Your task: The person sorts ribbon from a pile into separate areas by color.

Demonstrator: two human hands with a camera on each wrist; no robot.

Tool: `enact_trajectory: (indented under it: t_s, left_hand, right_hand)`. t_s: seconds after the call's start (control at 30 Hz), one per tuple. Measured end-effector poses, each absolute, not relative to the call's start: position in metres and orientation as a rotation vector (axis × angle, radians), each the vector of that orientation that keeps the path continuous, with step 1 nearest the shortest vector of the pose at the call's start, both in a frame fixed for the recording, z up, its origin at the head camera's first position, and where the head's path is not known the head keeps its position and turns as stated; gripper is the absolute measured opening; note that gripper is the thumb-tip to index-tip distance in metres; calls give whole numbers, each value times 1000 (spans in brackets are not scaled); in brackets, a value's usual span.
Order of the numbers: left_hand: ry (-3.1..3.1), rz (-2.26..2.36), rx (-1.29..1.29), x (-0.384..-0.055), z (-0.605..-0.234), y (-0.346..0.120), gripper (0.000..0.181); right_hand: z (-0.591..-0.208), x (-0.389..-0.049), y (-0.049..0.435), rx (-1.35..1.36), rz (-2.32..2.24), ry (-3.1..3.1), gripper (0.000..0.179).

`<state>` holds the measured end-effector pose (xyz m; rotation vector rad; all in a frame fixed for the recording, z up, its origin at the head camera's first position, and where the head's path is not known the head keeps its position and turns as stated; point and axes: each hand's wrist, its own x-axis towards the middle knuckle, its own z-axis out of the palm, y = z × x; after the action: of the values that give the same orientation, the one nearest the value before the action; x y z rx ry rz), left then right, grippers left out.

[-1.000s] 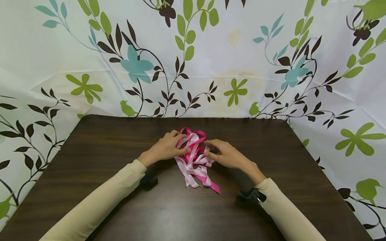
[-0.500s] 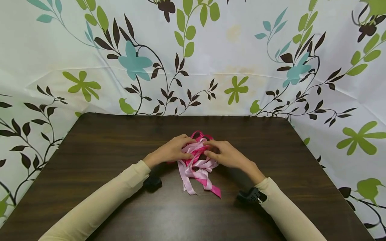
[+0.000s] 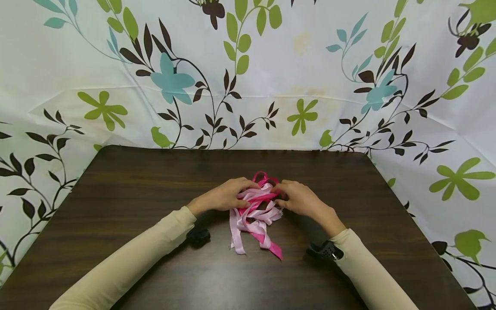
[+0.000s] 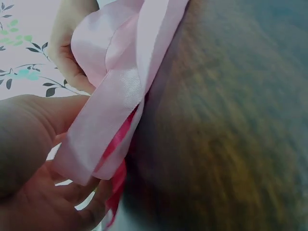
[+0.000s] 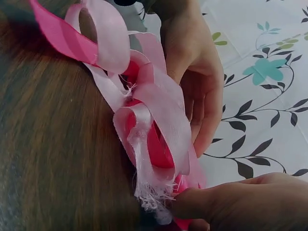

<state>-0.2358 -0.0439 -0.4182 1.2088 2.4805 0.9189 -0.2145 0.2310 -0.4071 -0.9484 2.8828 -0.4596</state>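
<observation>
Ribbon tangle, light and hot pink, sits between the two hands over the dark table, right of centre and nearer the far edge than the person. Vs 1 s ago: tangle shifted right and a bit toward the person, so more bare wood shows beyond its hot pink loop. Left hand moved the same way. Right hand sat roughly level through the first half second, then edged right; thumbs now slightly wider apart than 0.5 s back. Light pink tail used to slant across, now points more directly at the person; hot pink tail also sits lower in the head view, still angled right. Grip: left hand grasps the left side of the tangle, thumb on the near side, fingers curled in behind. Right hand pinches the right side; right wrist view puts its thumb against the frayed end, hot pink caught beside it, remaining fingers mostly hidden. Neither hand has let go. Strands cross and loop over each other throughout; can't tell how many pieces, or how much is lifted off the wood. Black strap on the right wrist, dark object under the left. Cream sleeves on both arms, leaf-print cloth behind the table. Background shifted slightly too, so head camera moved a little.
</observation>
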Motion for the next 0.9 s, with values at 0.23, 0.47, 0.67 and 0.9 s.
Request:
enact_trajectory:
  t_s: [0.23, 0.47, 0.67, 0.9]
  left_hand:
    - [2470, 935, 1232, -234, -408, -45, 57]
    - [2513, 939, 1218, -231, -393, -46, 52]
    - [2395, 1118, 1284, -228, -388, -37, 43]
    - [2163, 1400, 1178, -220, -375, -36, 36]
  right_hand:
    - [-404, -212, 238, -1020, -582, 2917, 8]
    - [-374, -207, 236, -1230, -651, 2930, 14]
    - [-341, -204, 232, -1357, -674, 2844, 15]
    - [-310, -198, 231, -1468, -636, 2805, 17]
